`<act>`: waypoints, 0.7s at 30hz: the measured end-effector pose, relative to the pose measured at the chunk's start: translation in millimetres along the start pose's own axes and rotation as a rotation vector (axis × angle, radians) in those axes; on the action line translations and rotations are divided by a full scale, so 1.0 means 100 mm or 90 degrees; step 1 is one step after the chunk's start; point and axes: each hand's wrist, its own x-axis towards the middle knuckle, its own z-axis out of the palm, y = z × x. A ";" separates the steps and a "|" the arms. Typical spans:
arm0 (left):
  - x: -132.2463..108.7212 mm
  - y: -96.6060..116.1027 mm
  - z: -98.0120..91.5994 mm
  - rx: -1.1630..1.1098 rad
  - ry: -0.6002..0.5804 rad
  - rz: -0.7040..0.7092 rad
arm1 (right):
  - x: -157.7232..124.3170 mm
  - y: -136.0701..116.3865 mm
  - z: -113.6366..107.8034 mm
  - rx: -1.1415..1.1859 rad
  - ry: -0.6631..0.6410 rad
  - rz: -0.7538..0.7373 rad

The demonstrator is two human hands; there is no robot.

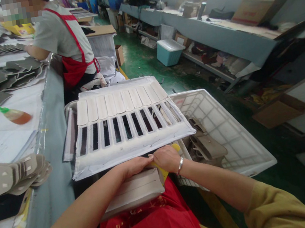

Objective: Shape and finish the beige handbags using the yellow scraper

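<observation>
1. A long grey workbench (51, 118) is seen along the left side. It is covered with white sheeting and rows of overlapped grey sole-shaped pieces (4, 75), probably fanned out so that each can be picked off singly.

2. A white plastic crate (230, 128) is placed just to the right of the lap, within easy reach. A few tan pieces (206, 146) are held in it.

3. A white slotted board (127, 127) is laid flat across the lap, its near edge beside both hands. Pale strips (119, 104) are seated in a row along its far half, while the slots nearer the body are open and dark. The board appears to serve as a tray that keeps the strips apart and in order.

4. A co-worker in a red apron (72, 65) is seated further along the workbench, facing it.

5. A flat bundle of pale sheets (135, 190) is rested on the lap under the left hand (136, 166). That hand is laid palm down with fingers nearly straight. Pressing is suggested rather than gripping, perhaps to steady the bundle.

6. The right hand (167, 158) is curled at the board's near edge, touching the left fingertips. A yellow thing (163, 172) shows beneath it; whether it is grasped cannot be told.

7. A green-handled brush (10, 113) is left lying on the white sheeting.
</observation>
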 end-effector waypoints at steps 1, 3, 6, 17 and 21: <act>-0.01 0.01 0.00 0.007 -0.013 0.009 | -0.01 -0.01 0.00 0.001 0.002 0.003; -0.05 0.04 0.02 0.021 -0.042 0.024 | -0.02 -0.02 -0.01 -0.001 0.003 0.005; -0.10 0.08 0.05 0.025 -0.076 0.049 | -0.03 -0.02 -0.01 -0.010 0.003 -0.011; -0.06 0.05 0.01 -0.020 -0.103 0.067 | 0.02 0.03 0.12 0.009 0.003 0.010; -0.03 0.04 0.03 -0.051 -0.091 0.043 | -0.01 0.03 0.13 0.022 -0.003 0.029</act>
